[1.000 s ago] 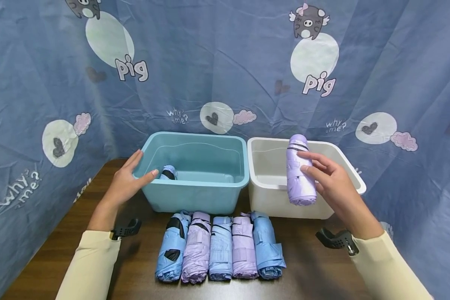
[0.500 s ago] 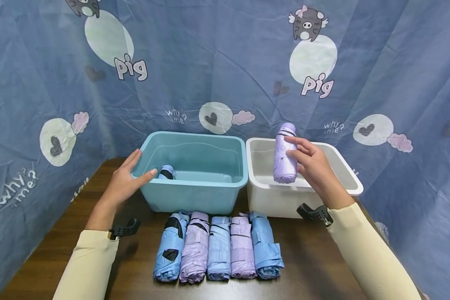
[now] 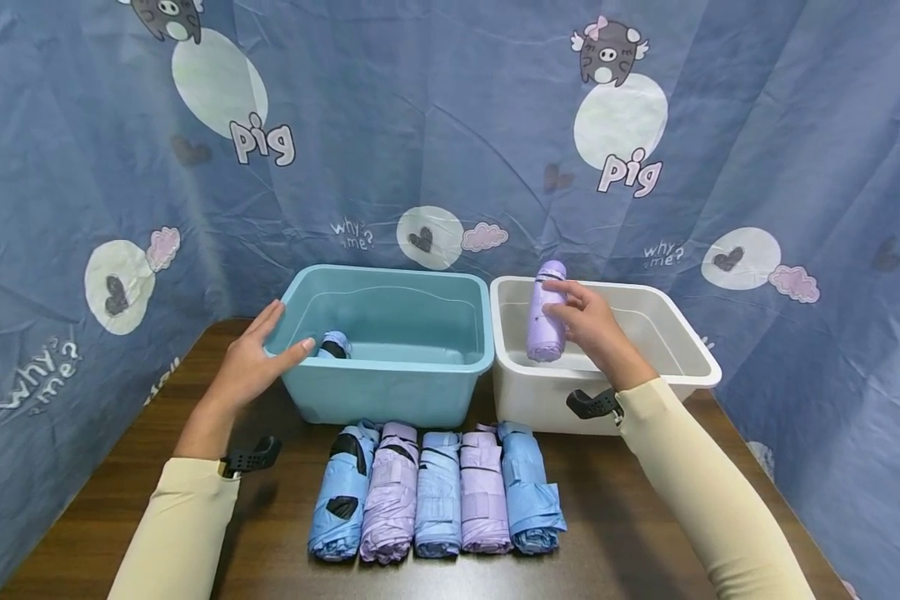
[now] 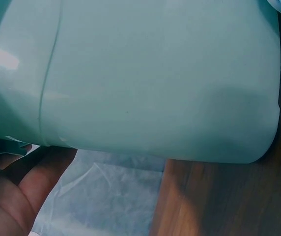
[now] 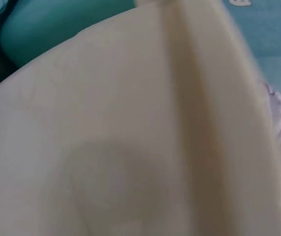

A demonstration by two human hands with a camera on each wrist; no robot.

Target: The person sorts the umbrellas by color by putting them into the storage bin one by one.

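My right hand (image 3: 588, 325) pinches a purple folded umbrella (image 3: 546, 321), tilted nearly upright with its lower end inside the white bin (image 3: 607, 404). In the right wrist view, the bin's wall (image 5: 111, 108) hides most of the hand; only a bit of the umbrella (image 5: 279, 115) shows at the right edge. My left hand (image 3: 251, 362) rests at the front left corner of the teal bin (image 3: 382, 396), thumb and fingers spread and fairly straight. The left wrist view has its fingers (image 4: 47, 172) touching the teal rim. A blue folded umbrella (image 3: 335, 343) lies in the teal bin.
Several blue and purple folded umbrellas (image 3: 438, 500) lie side by side on the wooden table (image 3: 615, 533) before the bins. The two bins stand next to each other. A blue printed curtain (image 3: 435, 125) hangs close behind them.
My right hand has carried the purple umbrella leftward and farther off, from in front of the white bin to over it, then lowered it a little. My left hand stays at the teal bin's corner.
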